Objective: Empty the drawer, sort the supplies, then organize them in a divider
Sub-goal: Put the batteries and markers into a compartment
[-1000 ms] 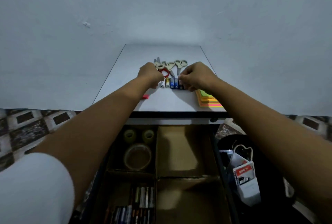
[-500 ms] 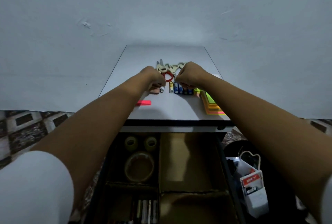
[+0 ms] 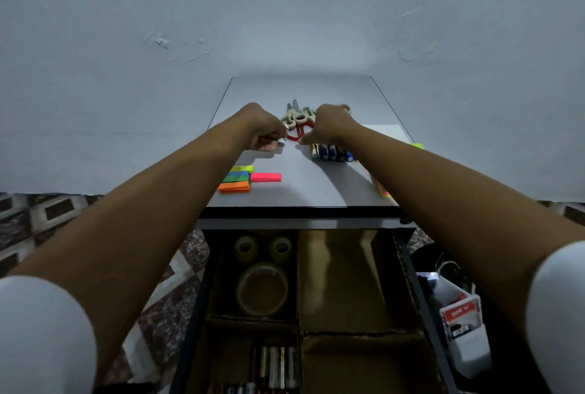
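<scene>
On the white tabletop [image 3: 300,191], my left hand [image 3: 264,131] is closed around a small battery [image 3: 281,142] whose end pokes out of the fist. My right hand [image 3: 329,126] rests curled just above a row of several batteries [image 3: 332,152], its fingertips beside red-handled scissors [image 3: 299,134]. Beige scissors [image 3: 299,115] lie behind both hands. Below the table the drawer holds a cardboard divider [image 3: 299,325]: three tape rolls [image 3: 262,287] in the back left section, several batteries [image 3: 275,368] in the front left one.
Coloured sticky flags [image 3: 237,178] and a pink strip [image 3: 266,177] lie at the table's front left. Neon sticky notes [image 3: 384,191] peek out under my right forearm. A dark bin with a white holder [image 3: 465,330] stands right of the drawer. Patterned floor tiles lie on both sides.
My left hand has pulled one battery away to the left of the row. The view has tilted, and the sticky flags now show beside my left arm.
</scene>
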The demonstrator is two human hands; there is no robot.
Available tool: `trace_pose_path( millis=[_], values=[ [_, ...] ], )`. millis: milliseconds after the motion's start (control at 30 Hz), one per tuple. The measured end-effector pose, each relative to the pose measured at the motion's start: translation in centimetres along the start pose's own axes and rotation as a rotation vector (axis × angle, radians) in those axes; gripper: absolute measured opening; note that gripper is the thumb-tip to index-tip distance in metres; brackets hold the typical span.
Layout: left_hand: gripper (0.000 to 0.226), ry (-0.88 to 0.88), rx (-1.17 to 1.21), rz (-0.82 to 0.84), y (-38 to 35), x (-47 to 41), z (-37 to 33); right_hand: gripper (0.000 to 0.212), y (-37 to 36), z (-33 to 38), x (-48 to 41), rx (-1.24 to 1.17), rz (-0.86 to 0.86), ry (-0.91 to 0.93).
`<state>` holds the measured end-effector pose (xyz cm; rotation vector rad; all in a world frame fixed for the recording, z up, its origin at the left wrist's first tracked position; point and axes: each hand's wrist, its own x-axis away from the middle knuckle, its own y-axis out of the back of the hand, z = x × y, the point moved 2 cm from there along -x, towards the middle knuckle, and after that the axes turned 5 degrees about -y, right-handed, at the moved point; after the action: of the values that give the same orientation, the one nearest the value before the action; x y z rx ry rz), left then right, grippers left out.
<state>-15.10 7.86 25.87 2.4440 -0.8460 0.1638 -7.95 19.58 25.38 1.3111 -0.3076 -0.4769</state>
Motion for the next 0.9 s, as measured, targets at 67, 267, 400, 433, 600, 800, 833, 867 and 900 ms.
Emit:
trace_pose_path(
  millis=[67, 267, 400, 433, 600, 800, 833, 867, 900],
  values=[
    [0.027, -0.013, 0.006, -0.005, 0.1, 0.1, 0.0, 0.048, -0.1, 0.0, 0.0, 0.019, -0.003, 0.006],
    [0.025, -0.031, -0.001, -0.021, 0.5, 0.2, 0.3, 0.041, -0.7, 0.4, 0.0, 0.08, 0.018, 0.004],
    [0.024, -0.041, 0.013, -0.034, 0.7, 0.4, 0.5, 0.047, -0.9, 0.6, 0.0, 0.055, 0.013, -0.009],
    [0.024, -0.046, 0.021, -0.04, 0.8, 0.5, 0.6, 0.046, -0.8, 0.6, 0.1, 0.038, 0.008, -0.013],
    [0.023, -0.059, 0.074, -0.046, 1.1, 1.4, 1.0, 0.029, -0.1, 0.0, 0.7, -0.188, 0.028, -0.101],
    [0.015, -0.1, 0.172, -0.042, 1.2, 3.7, 1.4, 0.028, 1.4, -0.9, 3.4, -0.546, 0.105, -0.246],
    [0.014, -0.107, 0.196, -0.037, 1.1, 4.4, 1.5, 0.029, 1.6, -1.0, 4.2, -0.615, 0.124, -0.271],
    [0.014, -0.114, 0.222, -0.028, 1.0, 5.1, 1.6, 0.028, 1.7, -1.0, 5.0, -0.694, 0.149, -0.294],
    [0.013, -0.117, 0.25, -0.012, 0.9, 5.9, 1.7, 0.026, 1.7, -1.0, 5.9, -0.772, 0.18, -0.309]
  ],
)
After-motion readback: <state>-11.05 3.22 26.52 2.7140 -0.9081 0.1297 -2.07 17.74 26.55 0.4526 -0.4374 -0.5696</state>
